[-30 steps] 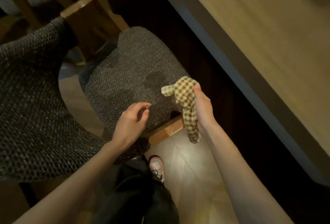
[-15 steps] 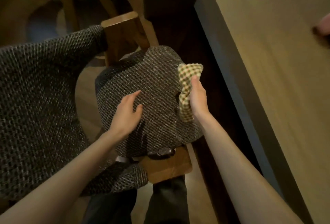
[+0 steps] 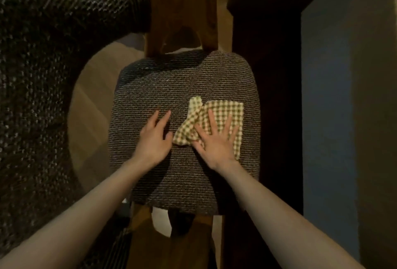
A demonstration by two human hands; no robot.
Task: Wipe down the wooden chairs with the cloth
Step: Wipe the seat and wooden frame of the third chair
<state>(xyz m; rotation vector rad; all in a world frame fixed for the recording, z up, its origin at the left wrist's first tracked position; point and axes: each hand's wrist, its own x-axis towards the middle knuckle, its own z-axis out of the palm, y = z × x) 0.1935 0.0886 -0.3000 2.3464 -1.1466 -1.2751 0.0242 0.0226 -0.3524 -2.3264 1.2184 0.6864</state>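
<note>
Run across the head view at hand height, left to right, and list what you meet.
Woven chair back → bare floor → left hand → checked cloth → table.

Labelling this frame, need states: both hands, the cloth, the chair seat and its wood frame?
wood frame: untouched by either hand.
seat cushion: partly covered.
cloth: lies on the seat cushion, left edge bunched.
left hand: open, flat on the seat cushion.
right hand: open, fingers spread, pressing the cloth.
</note>
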